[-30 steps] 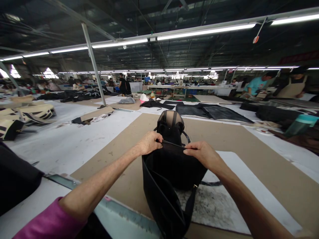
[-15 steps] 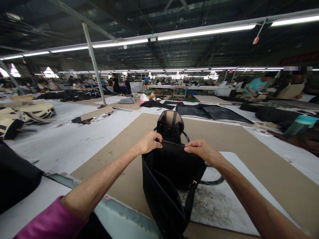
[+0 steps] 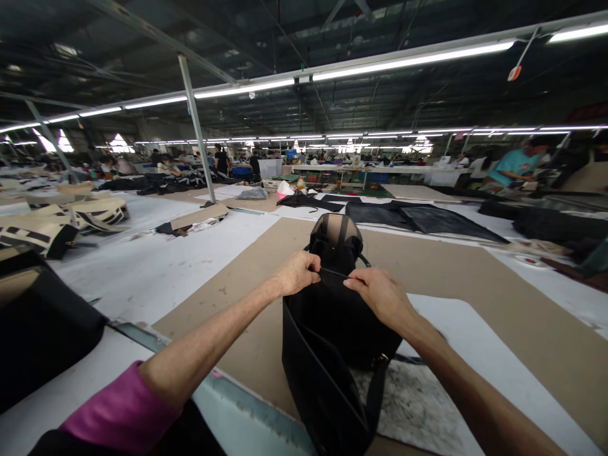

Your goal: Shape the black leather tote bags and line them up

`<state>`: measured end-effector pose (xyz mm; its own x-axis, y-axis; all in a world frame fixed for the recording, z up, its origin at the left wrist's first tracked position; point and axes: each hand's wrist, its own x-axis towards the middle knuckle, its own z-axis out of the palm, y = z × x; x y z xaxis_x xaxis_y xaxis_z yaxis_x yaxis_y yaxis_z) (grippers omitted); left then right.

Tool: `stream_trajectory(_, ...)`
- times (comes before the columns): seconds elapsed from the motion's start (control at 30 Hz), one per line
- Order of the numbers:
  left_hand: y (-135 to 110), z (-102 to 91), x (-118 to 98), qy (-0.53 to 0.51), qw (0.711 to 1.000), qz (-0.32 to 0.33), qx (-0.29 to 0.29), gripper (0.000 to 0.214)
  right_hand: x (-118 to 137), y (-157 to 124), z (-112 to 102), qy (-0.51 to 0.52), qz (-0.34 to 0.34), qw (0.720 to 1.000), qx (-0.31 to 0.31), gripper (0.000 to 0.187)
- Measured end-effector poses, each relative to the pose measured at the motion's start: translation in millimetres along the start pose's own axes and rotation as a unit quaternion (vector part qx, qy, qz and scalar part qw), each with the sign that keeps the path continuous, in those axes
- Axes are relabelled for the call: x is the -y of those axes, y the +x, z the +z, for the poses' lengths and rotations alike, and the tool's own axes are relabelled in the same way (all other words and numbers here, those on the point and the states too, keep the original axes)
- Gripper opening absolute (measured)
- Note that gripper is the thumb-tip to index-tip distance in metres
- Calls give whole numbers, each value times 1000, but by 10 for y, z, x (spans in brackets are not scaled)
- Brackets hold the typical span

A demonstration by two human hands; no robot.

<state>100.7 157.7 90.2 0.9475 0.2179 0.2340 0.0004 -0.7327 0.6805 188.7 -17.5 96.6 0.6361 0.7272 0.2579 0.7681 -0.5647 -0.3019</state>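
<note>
A black bag (image 3: 342, 323) with a tan patch at its far end stands on the table in front of me. My left hand (image 3: 304, 272) pinches the upper edge of its black fabric between thumb and fingers. A short way to the right, my right hand (image 3: 375, 291) pinches the same edge. Between the two hands the edge runs nearly straight. A strap with a small metal buckle (image 3: 381, 360) hangs at the bag's right side. The inside of the bag is too dark to make out.
Under the bag lie brown board (image 3: 237, 304) and a smudged white sheet (image 3: 418, 399). Flat black pieces (image 3: 418, 215) lie beyond it. Cream-and-black pieces (image 3: 90, 218) are at the left. A dark bag-like item (image 3: 42, 329) sits at near left. A co-worker in a blue shirt (image 3: 517, 166) stands at far right.
My right hand has slid inward along the edge, closer to my left hand. The view has turned slightly left, so the scene sits further right.
</note>
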Motion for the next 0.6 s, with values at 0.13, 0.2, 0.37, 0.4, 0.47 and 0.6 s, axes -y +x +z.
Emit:
stream_trajectory(0.13, 32, 30, 33, -17, 1000, -17, -16, 8, 49, 125, 37, 58, 21, 997, 37, 18)
stream_trajectory(0.2, 48, 46, 41, -26, 999, -34, -28, 8, 87, 169, 47, 78, 23, 995, 49, 15)
stream_trajectory(0.37, 62, 67, 19, -28, 996, -63, -49, 11, 198, 217, 69, 74, 24, 996, 45, 16)
stream_trajectory(0.4, 63, 66, 12, -28, 996, -65, -52, 12, 215, 220, 74, 71, 26, 996, 42, 17)
stream_trajectory(0.47, 63, 61, 6, -27, 996, -64, -57, 13, 239, 223, 86, 65, 30, 997, 38, 17)
stream_trajectory(0.6, 68, 49, 29, -29, 996, -47, -63, 16, 263, 230, 112, 49, 36, 998, 30, 16)
